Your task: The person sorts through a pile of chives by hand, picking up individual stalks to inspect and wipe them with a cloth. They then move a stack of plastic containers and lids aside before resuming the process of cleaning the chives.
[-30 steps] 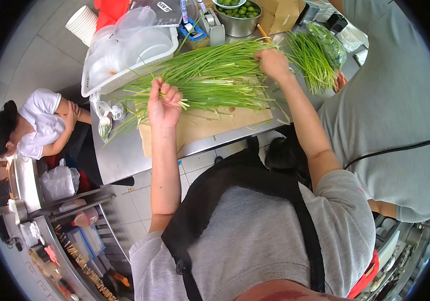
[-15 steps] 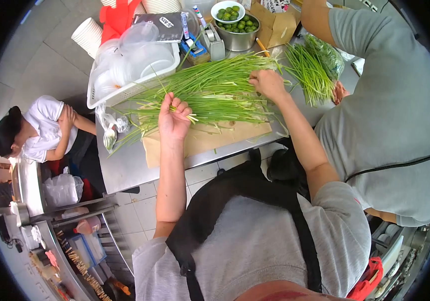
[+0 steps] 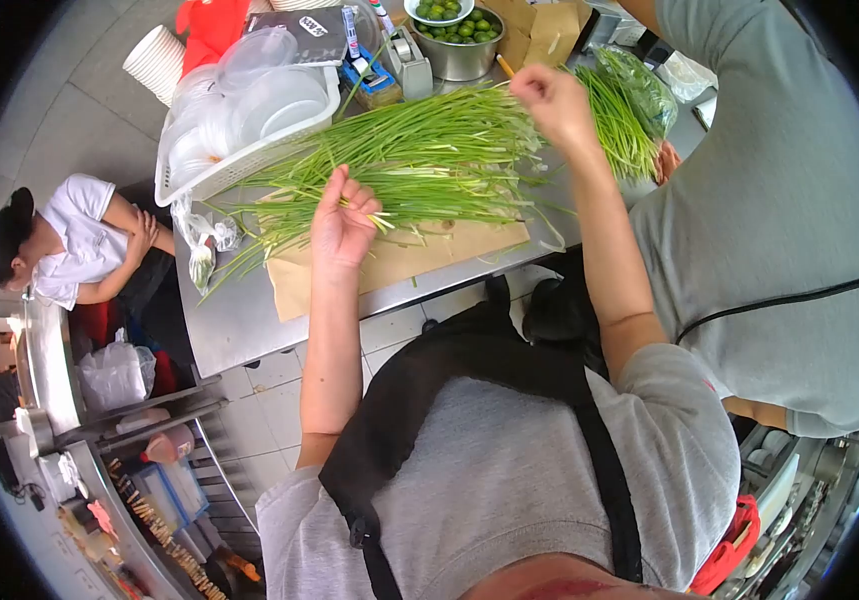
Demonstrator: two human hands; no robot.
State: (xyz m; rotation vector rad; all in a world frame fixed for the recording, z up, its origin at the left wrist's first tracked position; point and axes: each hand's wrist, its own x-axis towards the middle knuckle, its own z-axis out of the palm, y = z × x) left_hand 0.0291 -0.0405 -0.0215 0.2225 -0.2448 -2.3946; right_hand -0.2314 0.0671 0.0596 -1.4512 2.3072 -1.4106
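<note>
A broad pile of garlic chives point(image 3: 439, 145), long and green with pale ends, lies across the table on brown paper point(image 3: 404, 268). At the near left of the pile, my left hand point(image 3: 341, 222) is closed around a few chive stalks, their pale ends poking out to the right of the fingers. My right hand point(image 3: 559, 108) is lifted over the pile's right end, fingers curled together. Whatever it may pinch is too small to make out. Beyond it sits a second bunch of chives point(image 3: 614, 130), with a plastic bag of greens point(image 3: 639, 90) beside it.
A white basket point(image 3: 239, 180) of plastic lids stands at the left, a tape dispenser point(image 3: 409, 65) and a metal pot point(image 3: 459, 58) of green limes behind the pile. A co-worker in grey point(image 3: 769, 210) stands close on the right; another person point(image 3: 89, 235) is at far left.
My right hand has risen from the chives, upward and slightly right. My left hand keeps its stalks. The whole view has shifted a little.
</note>
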